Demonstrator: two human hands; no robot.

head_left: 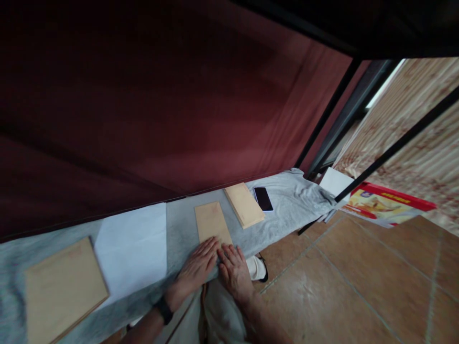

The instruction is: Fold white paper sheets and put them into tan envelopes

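A tan paper piece, perhaps an envelope (211, 220), lies lengthwise before me on the grey cloth (181, 224). My left hand (197, 263) rests flat on its near end, fingers stretched out and pointing to the right. Beside it, my right hand (234, 272) presses the same near end with its fingers laid out flat. The two hands nearly touch at the fingertips. To the right is a small pile of similar tan pieces (244, 205). White paper sheets (134, 246) lie to the left, and a larger tan stack (66, 291) overlaps their left edge.
A dark-screened phone (263, 198) lies right of the small pile. Dark red fabric (161, 105) hangs behind the narrow surface. Black frame bars (330, 112) rise at the right. A red and yellow printed box (387, 203) and tiled floor (344, 286) lie lower right.
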